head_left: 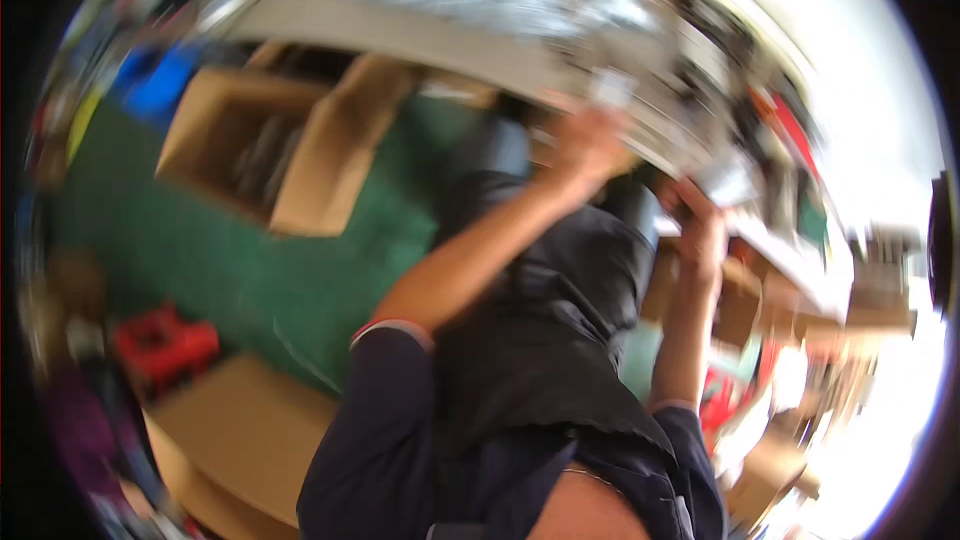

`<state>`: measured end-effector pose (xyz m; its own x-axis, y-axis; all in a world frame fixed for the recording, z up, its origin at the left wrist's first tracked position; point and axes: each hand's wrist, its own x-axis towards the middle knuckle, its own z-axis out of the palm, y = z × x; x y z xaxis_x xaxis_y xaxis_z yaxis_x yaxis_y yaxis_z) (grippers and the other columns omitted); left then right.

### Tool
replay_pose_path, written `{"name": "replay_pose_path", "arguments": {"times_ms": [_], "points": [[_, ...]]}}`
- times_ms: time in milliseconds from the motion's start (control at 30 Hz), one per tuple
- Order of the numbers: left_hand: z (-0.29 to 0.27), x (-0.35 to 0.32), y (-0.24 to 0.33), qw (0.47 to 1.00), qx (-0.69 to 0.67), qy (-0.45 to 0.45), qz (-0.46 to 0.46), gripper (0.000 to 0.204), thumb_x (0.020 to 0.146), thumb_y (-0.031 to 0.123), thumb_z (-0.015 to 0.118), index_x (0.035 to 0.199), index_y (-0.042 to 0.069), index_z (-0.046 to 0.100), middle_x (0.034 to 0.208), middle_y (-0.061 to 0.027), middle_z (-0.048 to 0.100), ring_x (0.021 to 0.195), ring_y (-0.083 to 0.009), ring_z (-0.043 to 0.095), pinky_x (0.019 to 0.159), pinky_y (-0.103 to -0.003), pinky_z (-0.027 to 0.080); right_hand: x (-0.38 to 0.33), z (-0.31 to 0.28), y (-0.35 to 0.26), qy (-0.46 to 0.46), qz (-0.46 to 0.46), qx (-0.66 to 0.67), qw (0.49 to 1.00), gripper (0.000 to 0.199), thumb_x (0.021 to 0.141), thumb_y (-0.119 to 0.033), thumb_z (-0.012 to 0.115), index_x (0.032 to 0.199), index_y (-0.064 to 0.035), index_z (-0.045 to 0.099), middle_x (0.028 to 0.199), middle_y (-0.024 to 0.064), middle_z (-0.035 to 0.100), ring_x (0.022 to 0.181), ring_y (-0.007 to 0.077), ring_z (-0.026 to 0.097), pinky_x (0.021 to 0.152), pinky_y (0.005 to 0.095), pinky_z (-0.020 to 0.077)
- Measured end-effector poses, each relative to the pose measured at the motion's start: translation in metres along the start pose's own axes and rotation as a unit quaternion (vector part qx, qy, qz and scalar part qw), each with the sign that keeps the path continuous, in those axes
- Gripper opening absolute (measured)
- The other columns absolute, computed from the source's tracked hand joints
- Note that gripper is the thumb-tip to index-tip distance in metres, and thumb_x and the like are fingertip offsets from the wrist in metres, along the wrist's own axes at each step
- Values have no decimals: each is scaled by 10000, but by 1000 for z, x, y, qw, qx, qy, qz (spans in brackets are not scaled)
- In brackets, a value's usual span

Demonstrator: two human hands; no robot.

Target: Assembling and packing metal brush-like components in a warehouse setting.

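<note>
1. One view only: a fisheye camera on my head, tilted steeply down along my torso, heavily motion-blurred.
2. My forearms enter from 6 o'clock; my left hand [585, 145] and right hand [702, 230] sit close, toward 1 o'clock.
3. The green floor [200, 230] fills 9 o'clock.

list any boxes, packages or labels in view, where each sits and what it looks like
Open cardboard box: upper left on the green floor, brown, flaps up, dark blurred contents.
Flat cardboard: lower left, tan.
Red crate: left, low.
Small pale packet: at the left hand; too blurred for labels.
</note>
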<state>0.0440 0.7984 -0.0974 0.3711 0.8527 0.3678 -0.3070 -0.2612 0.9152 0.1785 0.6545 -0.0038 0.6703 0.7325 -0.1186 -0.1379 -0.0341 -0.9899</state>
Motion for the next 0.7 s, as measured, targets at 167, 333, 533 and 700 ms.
{"name": "replay_pose_path", "arguments": {"times_ms": [167, 333, 533, 700], "points": [[-66, 32, 65, 967, -161, 9, -198, 228, 1045, 288, 578, 1083, 67, 619, 762, 27, 552, 529, -26, 395, 447, -208, 303, -25, -7, -24, 54, -74, 51, 994, 91, 824, -24, 705, 844, 4, 621, 726, 81, 629, 611, 168, 606, 578, 295, 498], [-38, 29, 58, 973, -125, -18, -193, 217, 1059, 274, 551, 1083, 66, 610, 749, 29, 557, 558, -18, 420, 467, -206, 324, -26, -70, -3, 141, -65, 95, 983, 93, 788, -17, 727, 824, 19, 649, 721, 93, 645, 594, 186, 626, 576, 306, 526], [-1, 58, 64, 988, -17, -76, -132, 186, 1052, 216, 543, 1081, 49, 621, 751, 44, 544, 606, -12, 403, 528, -198, 328, -7, -65, -13, 152, -72, 40, 985, 83, 760, 13, 733, 805, 5, 664, 691, 68, 649, 559, 165, 611, 533, 300, 487], [26, 112, 29, 990, 88, -110, -8, 188, 1049, 196, 523, 1095, 51, 634, 742, -3, 595, 651, -95, 551, 623, -278, 452, 35, -38, -9, 122, -40, 43, 991, 130, 745, 36, 741, 838, 21, 651, 673, 60, 641, 538, 155, 601, 497, 300, 471]]}}
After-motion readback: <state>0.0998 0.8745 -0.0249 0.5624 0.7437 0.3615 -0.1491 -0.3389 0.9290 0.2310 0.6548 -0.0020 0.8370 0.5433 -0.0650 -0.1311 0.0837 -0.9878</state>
